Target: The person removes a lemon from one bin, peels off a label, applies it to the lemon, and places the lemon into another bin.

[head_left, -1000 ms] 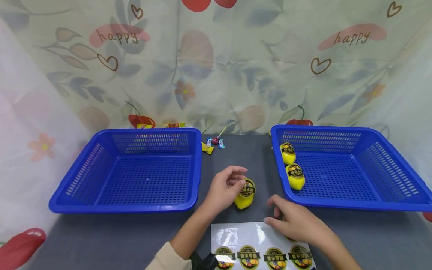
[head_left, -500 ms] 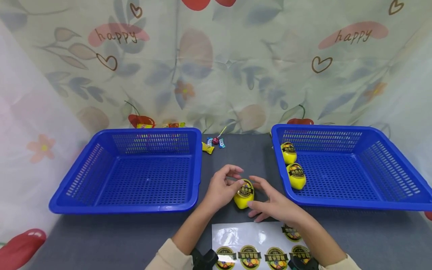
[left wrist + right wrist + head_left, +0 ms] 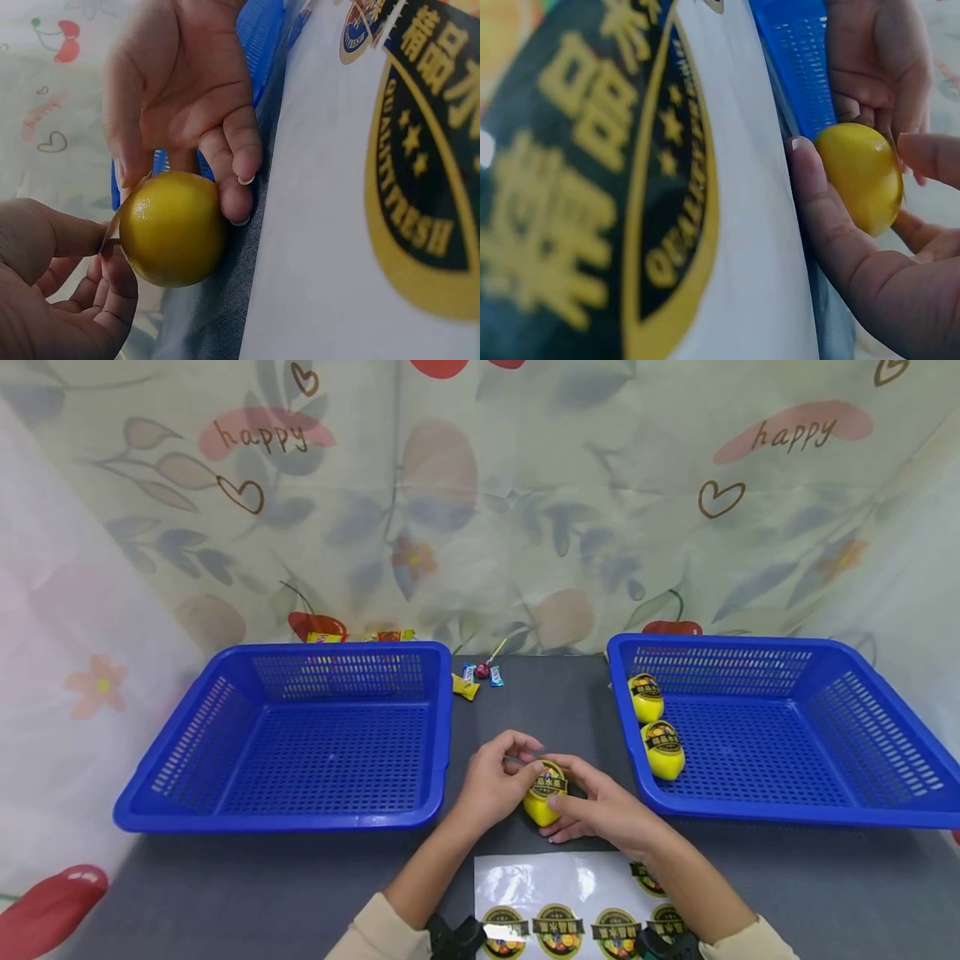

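Both hands' fingers (image 3: 525, 770) grasp the yellow fruit (image 3: 544, 792) between blue baskets (image 3: 300, 814), above sticker sheet (image 3: 525, 885).

Left basket (image 3: 187, 777): sitting bare on the bench (image 3: 225, 893).
Sweets (image 3: 476, 677): lying between the baskets' far corners.

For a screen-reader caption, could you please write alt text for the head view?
Both hands, left hand and right hand, hold a yellow lemon with a sticker, on a grey table between two blue baskets. The right basket holds two labelled lemons; a sticker sheet lies nearest the camera.
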A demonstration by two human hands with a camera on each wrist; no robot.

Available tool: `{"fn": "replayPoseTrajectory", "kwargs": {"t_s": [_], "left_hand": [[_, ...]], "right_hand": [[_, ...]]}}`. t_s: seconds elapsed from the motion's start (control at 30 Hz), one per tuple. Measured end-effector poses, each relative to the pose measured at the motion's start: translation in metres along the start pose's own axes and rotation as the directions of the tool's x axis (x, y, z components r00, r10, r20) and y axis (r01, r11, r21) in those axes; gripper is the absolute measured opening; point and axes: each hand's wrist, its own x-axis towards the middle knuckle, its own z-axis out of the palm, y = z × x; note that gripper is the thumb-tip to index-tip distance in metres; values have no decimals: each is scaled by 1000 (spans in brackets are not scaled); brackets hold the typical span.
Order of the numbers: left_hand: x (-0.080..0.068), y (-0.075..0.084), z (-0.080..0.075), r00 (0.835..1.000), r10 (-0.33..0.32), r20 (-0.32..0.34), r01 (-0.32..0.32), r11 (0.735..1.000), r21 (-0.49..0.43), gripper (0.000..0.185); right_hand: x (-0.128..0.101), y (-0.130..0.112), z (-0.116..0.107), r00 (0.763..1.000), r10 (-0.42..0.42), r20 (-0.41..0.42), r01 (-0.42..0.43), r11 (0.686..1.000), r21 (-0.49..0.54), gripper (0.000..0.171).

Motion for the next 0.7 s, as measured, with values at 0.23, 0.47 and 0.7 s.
{"fn": "replayPoseTrajectory", "kwargs": {"t_s": [0.23, 0.47, 0.7], "left_hand": [[-2, 0, -1, 1000, -1, 5, 1, 1000, 21, 16], [-4, -2, 0, 1000, 18, -1, -18, 999, 38, 16], [-5, -1, 2, 997, 64, -32, -62, 997, 53, 15]], "right_hand": [[1, 1, 3, 1000, -2, -32, 2, 1000, -2, 62], [2, 1, 3, 999, 12, -53, -13, 1000, -12, 59], [3, 2, 3, 998, 11, -66, -12, 1000, -12, 56]]}}
